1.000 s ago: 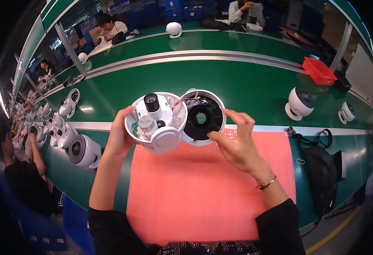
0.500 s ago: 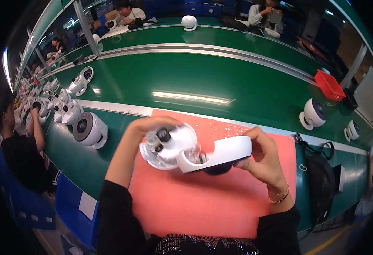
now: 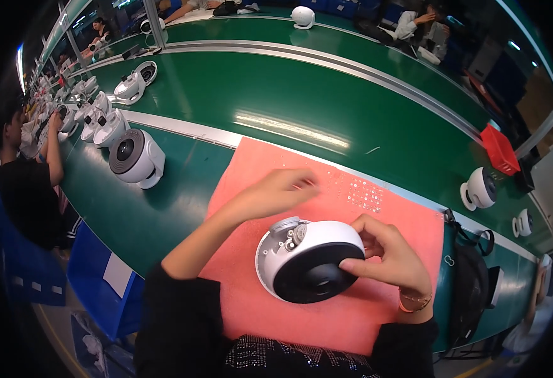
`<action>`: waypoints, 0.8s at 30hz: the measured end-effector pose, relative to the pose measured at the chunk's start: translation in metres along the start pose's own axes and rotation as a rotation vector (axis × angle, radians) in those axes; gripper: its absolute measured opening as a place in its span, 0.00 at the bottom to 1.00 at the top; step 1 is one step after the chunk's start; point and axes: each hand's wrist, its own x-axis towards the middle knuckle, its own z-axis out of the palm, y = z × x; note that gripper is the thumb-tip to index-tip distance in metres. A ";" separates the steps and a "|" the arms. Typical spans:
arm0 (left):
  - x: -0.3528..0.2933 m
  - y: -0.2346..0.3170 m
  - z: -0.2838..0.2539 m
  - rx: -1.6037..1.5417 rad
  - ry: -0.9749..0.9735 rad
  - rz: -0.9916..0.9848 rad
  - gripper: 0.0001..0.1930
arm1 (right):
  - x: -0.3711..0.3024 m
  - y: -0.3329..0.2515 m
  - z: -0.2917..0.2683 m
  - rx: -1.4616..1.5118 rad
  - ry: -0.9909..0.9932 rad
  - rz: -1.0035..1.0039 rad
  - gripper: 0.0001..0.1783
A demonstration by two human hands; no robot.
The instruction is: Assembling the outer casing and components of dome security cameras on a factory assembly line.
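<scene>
On the salmon-pink mat (image 3: 238, 183) stands a round white device (image 3: 333, 233) with a black disc-shaped front, tilted toward me. A gap in its shell at the upper left bares a motor-like part and screw posts. My right hand (image 3: 390, 255) grips the device's right side, thumb on the black front and fingers behind the white rim. My left hand (image 3: 283, 191) hovers apart from it, above the mat, its fingers smeared by motion. Many tiny shiny parts, apparently screws (image 3: 366, 195), lie spread at the mat's far side.
A finished-looking white device (image 3: 141, 157) and several opened ones (image 3: 103, 123) line the green bench at left, beside a co-worker (image 3: 30, 164). At right are a black bag (image 3: 472, 271), two white devices (image 3: 480, 189) and a red bin (image 3: 500, 148). A blue bin (image 3: 100, 283) sits low left.
The two white parts, held apart in both hands before, now sit together on the mat. My left hand has let go and moved up and right, toward the tiny parts. The view has shifted.
</scene>
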 end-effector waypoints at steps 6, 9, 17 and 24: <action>-0.114 0.016 0.015 0.086 0.483 -0.093 0.09 | -0.003 -0.004 0.001 -0.320 0.041 -0.069 0.17; -0.138 0.018 0.034 0.142 0.524 -0.002 0.06 | 0.002 0.001 0.004 -0.285 0.046 -0.131 0.18; -0.148 0.016 0.055 0.019 0.473 -0.039 0.14 | 0.014 0.006 0.000 -0.122 -0.020 0.176 0.12; -0.148 -0.002 0.065 -0.227 0.432 0.069 0.20 | 0.023 0.018 0.005 -0.079 -0.046 0.167 0.17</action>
